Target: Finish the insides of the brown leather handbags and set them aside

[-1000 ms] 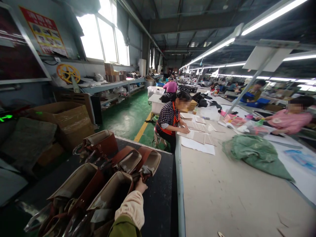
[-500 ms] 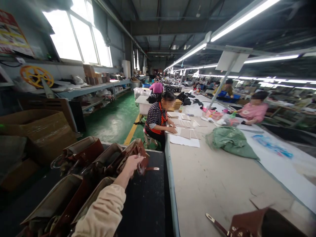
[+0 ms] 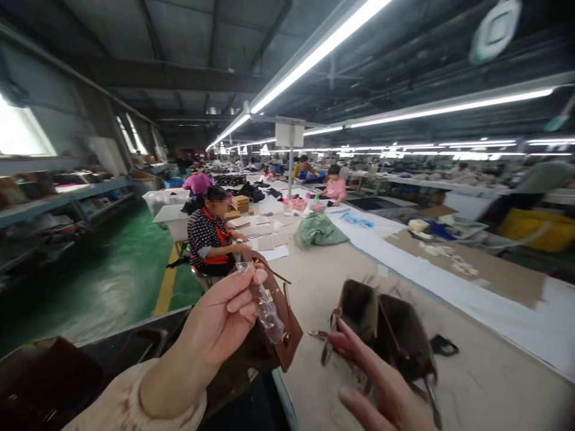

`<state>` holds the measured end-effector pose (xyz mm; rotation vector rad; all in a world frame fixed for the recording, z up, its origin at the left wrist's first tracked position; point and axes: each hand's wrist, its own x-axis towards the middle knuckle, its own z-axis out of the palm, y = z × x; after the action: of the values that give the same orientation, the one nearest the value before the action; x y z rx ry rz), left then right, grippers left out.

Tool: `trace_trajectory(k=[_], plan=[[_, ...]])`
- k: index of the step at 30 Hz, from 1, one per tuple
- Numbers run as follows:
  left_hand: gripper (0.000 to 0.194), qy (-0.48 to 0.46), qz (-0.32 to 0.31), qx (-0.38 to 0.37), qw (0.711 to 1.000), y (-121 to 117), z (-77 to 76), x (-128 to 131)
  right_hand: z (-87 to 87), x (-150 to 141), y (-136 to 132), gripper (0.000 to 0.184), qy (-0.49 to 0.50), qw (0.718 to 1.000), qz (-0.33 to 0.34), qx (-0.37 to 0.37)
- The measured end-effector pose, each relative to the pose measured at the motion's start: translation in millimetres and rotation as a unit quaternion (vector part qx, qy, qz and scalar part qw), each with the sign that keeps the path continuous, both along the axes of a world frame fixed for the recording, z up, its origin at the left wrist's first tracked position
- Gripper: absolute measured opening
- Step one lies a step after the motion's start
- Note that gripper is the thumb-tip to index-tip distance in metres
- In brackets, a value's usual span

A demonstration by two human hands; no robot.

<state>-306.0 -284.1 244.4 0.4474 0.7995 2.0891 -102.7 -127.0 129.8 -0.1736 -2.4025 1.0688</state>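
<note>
My left hand is closed in a pinch at the clear plastic wrap on a brown handbag. The bag hangs tilted over the table's near left corner, its front flap and metal fittings facing right. My right hand, blurred, has its thumb and fingers apart beside a second brown handbag. That bag stands on the table with its top open and its dark lining showing. Its strap is by my right fingertips; I cannot tell whether they touch it.
More brown bags sit on the dark surface at lower left. A long pale table runs ahead, with a green cloth bundle on it. A person in a dotted top sits at its left side. A green floor aisle lies further left.
My left hand has come back from the bags on the dark surface, bringing one handbag toward the table. The view has turned right, and my right hand has appeared by the bag on the table.
</note>
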Motion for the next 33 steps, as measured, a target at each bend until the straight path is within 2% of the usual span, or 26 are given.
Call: trace_trajectory(k=[3, 5, 7, 8, 10, 11, 13, 15, 16, 17, 18, 19, 20, 21, 22, 23, 25, 27, 28, 29, 31, 32, 33], plan=[[0.013, 0.008, -0.083, -0.008, 0.996, 32.1, 19.7, 54.1, 57.9, -0.9, -24.3, 0.068, 0.078, 0.995, 0.056, -0.007], [0.013, 0.040, -0.165, -0.021, 0.985, 45.3, 34.9, 83.0, 83.9, 8.8, -36.3, 0.051, 0.152, 0.986, 0.064, -0.028], [0.015, 0.099, -0.238, -0.040, 0.965, 51.0, 49.0, 101.6, 98.7, 28.7, -37.8, 0.038, 0.210, 0.975, -0.002, -0.074], [0.018, 0.132, -0.253, -0.049, 0.957, 51.8, 53.4, 106.1, 103.2, 42.1, -34.2, 0.034, 0.233, 0.965, -0.051, -0.107], [0.022, 0.187, -0.223, -0.061, 0.955, 52.7, 50.8, 106.8, 109.2, 74.0, -20.5, 0.030, 0.277, 0.933, -0.135, -0.184], [0.023, 0.204, -0.181, -0.057, 0.960, 54.6, 41.9, 104.6, 111.2, 91.6, -12.1, 0.030, 0.299, 0.914, -0.158, -0.222], [0.027, 0.224, -0.075, -0.048, 0.971, 64.7, 6.8, 101.4, 112.9, 128.1, 2.5, 0.029, 0.328, 0.885, -0.165, -0.285], [0.030, 0.221, -0.010, -0.076, 0.972, 83.2, -47.2, 109.6, 110.7, 163.8, 9.7, 0.028, 0.333, 0.872, -0.154, -0.323], [0.031, 0.205, -0.035, -0.129, 0.970, 93.7, -77.6, 120.5, 108.2, 180.4, 9.8, 0.028, 0.332, 0.868, -0.154, -0.334], [0.028, 0.172, -0.102, -0.197, 0.960, 103.6, -107.7, 136.3, 105.0, 195.8, 8.0, 0.028, 0.334, 0.864, -0.158, -0.342], [0.025, 0.128, -0.197, -0.259, 0.937, 111.9, -135.5, 156.0, 101.3, 210.0, 5.1, 0.027, 0.339, 0.859, -0.164, -0.348], [0.028, 0.088, -0.292, -0.280, 0.910, 117.8, -159.2, 178.4, 97.1, 223.2, 1.7, 0.026, 0.347, 0.852, -0.174, -0.352], [0.033, 0.055, -0.347, -0.282, 0.893, 121.4, -177.4, 201.5, 92.6, 236.1, -1.4, 0.026, 0.358, 0.844, -0.188, -0.353], [0.034, 0.035, -0.380, -0.279, 0.881, 122.8, -189.4, 223.5, 87.5, 249.2, -3.4, 0.025, 0.371, 0.835, -0.204, -0.352], [0.031, 0.026, -0.399, -0.271, 0.876, 122.9, -195.3, 242.5, 81.5, 263.4, -4.1, 0.025, 0.387, 0.824, -0.226, -0.348], [0.024, 0.010, -0.400, -0.264, 0.878, 122.6, -195.7, 257.2, 74.0, 279.2, -3.1, 0.026, 0.406, 0.810, -0.253, -0.340], [0.014, -0.034, -0.387, -0.233, 0.892, 124.9, -184.4, 272.3, 52.9, 316.8, 2.6, 0.028, 0.439, 0.776, -0.321, -0.319], [0.022, -0.084, -0.366, -0.170, 0.911, 135.7, -166.9, 272.7, 21.8, 360.4, 9.7, 0.034, 0.422, 0.750, -0.401, -0.315], [0.027, -0.095, -0.352, -0.133, 0.922, 144.4, -159.1, 270.5, 3.2, 382.3, 12.3, 0.034, 0.389, 0.739, -0.441, -0.328], [0.029, -0.095, -0.338, -0.106, 0.930, 154.8, -152.9, 268.2, -16.5, 402.9, 13.6, 0.032, 0.359, 0.715, -0.479, -0.360], [0.029, -0.087, -0.308, -0.163, 0.933, 176.9, -146.6, 266.4, -54.3, 436.1, 12.1, 0.029, 0.328, 0.640, -0.529, -0.451], [0.029, -0.079, -0.303, -0.202, 0.928, 186.9, -145.7, 267.7, -70.2, 447.8, 9.6, 0.029, 0.342, 0.607, -0.548, -0.463], [0.025, -0.060, -0.319, -0.189, 0.927, 195.4, -145.5, 270.3, -82.8, 456.0, 6.6, 0.029, 0.358, 0.603, -0.539, -0.466]])
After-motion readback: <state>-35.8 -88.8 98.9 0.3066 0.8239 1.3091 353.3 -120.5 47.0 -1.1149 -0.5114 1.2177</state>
